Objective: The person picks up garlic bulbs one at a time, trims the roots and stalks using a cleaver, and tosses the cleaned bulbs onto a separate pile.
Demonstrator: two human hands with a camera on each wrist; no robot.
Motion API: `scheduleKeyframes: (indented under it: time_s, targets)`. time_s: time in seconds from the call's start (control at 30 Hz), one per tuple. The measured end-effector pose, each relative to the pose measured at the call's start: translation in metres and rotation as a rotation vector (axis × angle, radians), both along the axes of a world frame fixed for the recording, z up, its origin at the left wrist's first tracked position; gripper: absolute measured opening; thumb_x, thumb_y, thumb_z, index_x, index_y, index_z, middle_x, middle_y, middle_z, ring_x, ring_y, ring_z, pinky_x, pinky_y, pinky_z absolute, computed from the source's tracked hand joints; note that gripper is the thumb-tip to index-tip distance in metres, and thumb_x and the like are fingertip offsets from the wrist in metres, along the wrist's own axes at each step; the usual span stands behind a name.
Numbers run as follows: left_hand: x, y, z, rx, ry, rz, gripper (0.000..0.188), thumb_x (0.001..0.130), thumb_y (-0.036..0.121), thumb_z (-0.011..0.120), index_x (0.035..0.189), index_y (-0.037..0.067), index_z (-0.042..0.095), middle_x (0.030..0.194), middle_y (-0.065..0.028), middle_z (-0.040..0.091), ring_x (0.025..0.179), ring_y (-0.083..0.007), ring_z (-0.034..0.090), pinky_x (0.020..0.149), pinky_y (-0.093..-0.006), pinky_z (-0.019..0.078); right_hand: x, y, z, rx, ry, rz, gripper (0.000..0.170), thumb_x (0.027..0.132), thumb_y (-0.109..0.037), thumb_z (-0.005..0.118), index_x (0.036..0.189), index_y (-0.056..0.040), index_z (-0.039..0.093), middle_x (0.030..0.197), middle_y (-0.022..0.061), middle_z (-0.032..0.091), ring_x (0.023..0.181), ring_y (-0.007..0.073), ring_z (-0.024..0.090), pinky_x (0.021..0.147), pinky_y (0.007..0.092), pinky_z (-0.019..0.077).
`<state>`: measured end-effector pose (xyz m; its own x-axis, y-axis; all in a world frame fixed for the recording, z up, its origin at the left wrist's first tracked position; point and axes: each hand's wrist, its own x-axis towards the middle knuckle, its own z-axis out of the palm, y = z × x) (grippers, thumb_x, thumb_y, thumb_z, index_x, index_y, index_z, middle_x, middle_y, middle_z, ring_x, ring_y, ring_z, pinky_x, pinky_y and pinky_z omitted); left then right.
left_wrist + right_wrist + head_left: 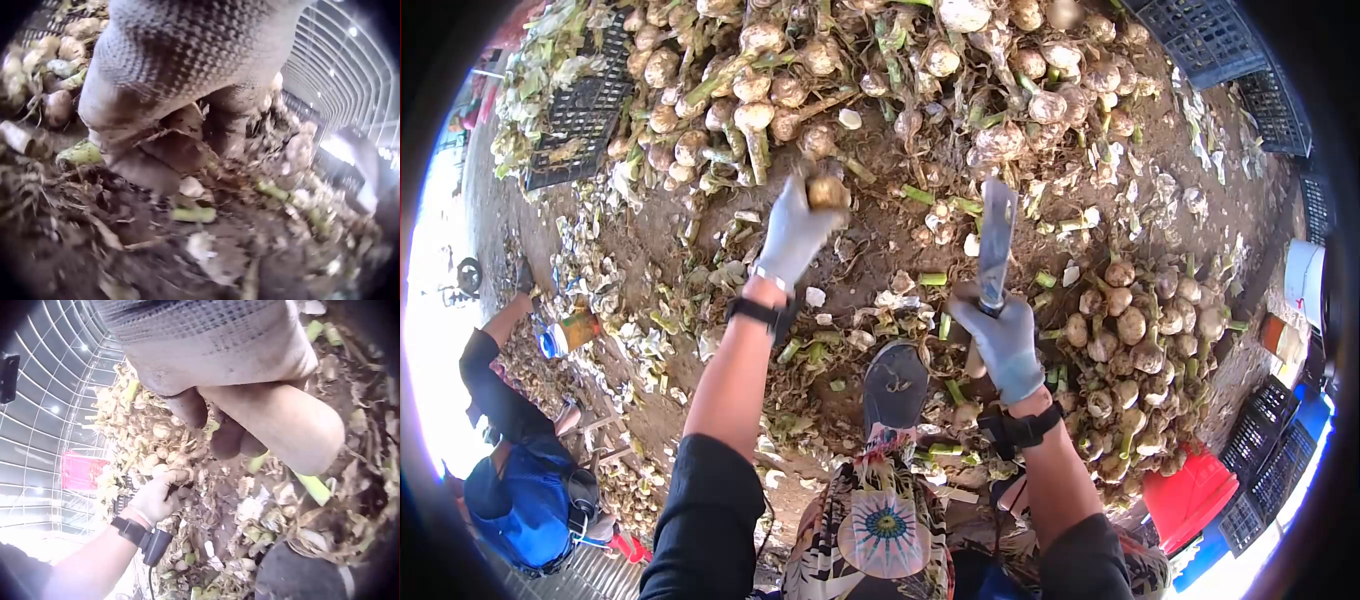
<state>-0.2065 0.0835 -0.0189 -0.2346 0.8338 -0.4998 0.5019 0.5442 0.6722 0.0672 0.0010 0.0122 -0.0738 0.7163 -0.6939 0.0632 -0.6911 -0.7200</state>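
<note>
Both hands wear pale, dirt-stained gloves. In the head view my left hand grips a garlic bulb, just in front of the big garlic pile. The left wrist view shows the gloved fingers curled low over the littered soil, with the bulb mostly hidden behind them. My right hand holds a knife, its broad metal blade pointing away from me. From the right wrist, the knife's wooden handle sticks out of the fist, fingers wrapped round it.
A second heap of garlic lies to the right. Cut green stems and dry skins litter the ground around my shoe. Black crates stand at the edges, a red container at lower right. Another person sits at left.
</note>
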Motion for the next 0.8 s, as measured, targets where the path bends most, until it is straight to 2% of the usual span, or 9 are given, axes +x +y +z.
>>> scheduleKeyframes:
  time_s: [0.1, 0.17, 0.3, 0.4, 0.43, 0.47, 0.5, 0.6, 0.8]
  targets:
    - [0.025, -0.042, 0.015, -0.160, -0.513, 0.069, 0.068, 0.074, -0.003, 0.078, 0.135, 0.003, 0.050, 0.120, -0.0078, 0.063, 0.109, -0.0197, 0.062, 0.097, -0.0285, 0.0537, -0.020, 0.012, -0.008, -0.004, 0.140, -0.121, 0.024, 0.087, -0.010, 0.074, 0.107, 0.0014, 0.073, 0.084, 0.0014, 0.071, 0.076, 0.0067, 0.065, 0.065, 0.0213, 0.0502]
    - [0.051, -0.061, 0.038, -0.154, -0.599, -0.072, 0.075, 0.073, -0.010, 0.071, 0.141, 0.001, 0.042, 0.119, -0.0084, 0.062, 0.107, -0.0186, 0.063, 0.090, -0.0288, 0.0562, -0.033, 0.018, 0.001, 0.060, 0.168, -0.137, 0.026, 0.087, -0.009, 0.075, 0.110, 0.0016, 0.072, 0.088, 0.0021, 0.071, 0.079, 0.0060, 0.065, 0.069, 0.0202, 0.0493]
    - [0.065, -0.090, 0.034, -0.096, -0.801, 0.022, 0.072, 0.080, -0.013, 0.065, 0.145, 0.001, 0.037, 0.123, -0.0070, 0.058, 0.109, -0.0170, 0.061, 0.092, -0.0314, 0.0548, -0.030, 0.018, 0.011, 0.003, 0.145, -0.069, 0.027, 0.087, -0.010, 0.075, 0.110, 0.0032, 0.070, 0.089, 0.0035, 0.072, 0.079, 0.0078, 0.065, 0.074, 0.0234, 0.0524]
    - [0.065, -0.102, 0.032, -0.083, -0.788, 0.029, 0.070, 0.078, -0.004, 0.074, 0.140, 0.000, 0.043, 0.119, -0.0080, 0.062, 0.106, -0.0135, 0.060, 0.093, -0.0276, 0.0509, -0.012, 0.002, 0.015, 0.330, -0.322, 0.352, 0.026, 0.082, -0.013, 0.074, 0.107, -0.0076, 0.071, 0.087, 0.0086, 0.071, 0.077, 0.0167, 0.070, 0.071, 0.0287, 0.0534]
    - [0.060, -0.114, 0.015, -0.070, -1.037, 0.157, 0.068, 0.079, -0.002, 0.075, 0.139, 0.000, 0.043, 0.121, -0.0088, 0.062, 0.107, -0.0144, 0.061, 0.094, -0.0281, 0.0513, -0.011, -0.002, 0.022, 0.332, -0.325, 0.350, 0.026, 0.082, -0.013, 0.074, 0.107, -0.0076, 0.071, 0.087, 0.0086, 0.071, 0.077, 0.0167, 0.070, 0.071, 0.0287, 0.0534]
    - [0.061, -0.112, 0.016, -0.057, -1.284, 0.287, 0.066, 0.080, 0.000, 0.076, 0.138, -0.001, 0.044, 0.122, -0.0097, 0.062, 0.108, -0.0154, 0.062, 0.094, -0.0287, 0.0516, -0.011, -0.006, 0.029, 0.513, -0.563, 0.592, 0.025, 0.080, -0.014, 0.072, 0.104, -0.0102, 0.069, 0.087, 0.0087, 0.069, 0.076, 0.0206, 0.069, 0.069, 0.0324, 0.0532]
    - [0.062, -0.112, 0.018, -0.059, -1.288, 0.284, 0.066, 0.080, 0.000, 0.076, 0.138, -0.001, 0.044, 0.122, -0.0097, 0.062, 0.108, -0.0154, 0.062, 0.094, -0.0287, 0.0516, -0.010, -0.010, 0.034, 0.689, -0.802, 0.836, 0.024, 0.078, -0.015, 0.070, 0.101, -0.0127, 0.067, 0.086, 0.0088, 0.066, 0.075, 0.0245, 0.069, 0.068, 0.0361, 0.0531]
    - [0.063, -0.110, 0.027, 0.122, -0.695, -0.153, 0.065, 0.079, 0.004, 0.079, 0.135, 0.000, 0.046, 0.123, -0.0097, 0.063, 0.111, -0.0151, 0.062, 0.094, -0.0290, 0.0527, -0.010, -0.016, 0.036, 0.761, -0.838, 0.834, 0.023, 0.074, -0.016, 0.069, 0.096, -0.0141, 0.062, 0.083, 0.0051, 0.063, 0.073, 0.0260, 0.067, 0.068, 0.0407, 0.0527]
    - [0.055, -0.113, 0.030, 0.094, -0.769, -0.226, 0.059, 0.078, 0.004, 0.079, 0.129, 0.002, 0.049, 0.114, -0.0074, 0.064, 0.102, -0.0115, 0.062, 0.087, -0.0282, 0.0545, -0.009, -0.021, 0.030, 0.794, -0.871, 0.799, 0.024, 0.072, -0.014, 0.068, 0.096, -0.0149, 0.063, 0.083, 0.0049, 0.063, 0.073, 0.0256, 0.067, 0.069, 0.0394, 0.0521]
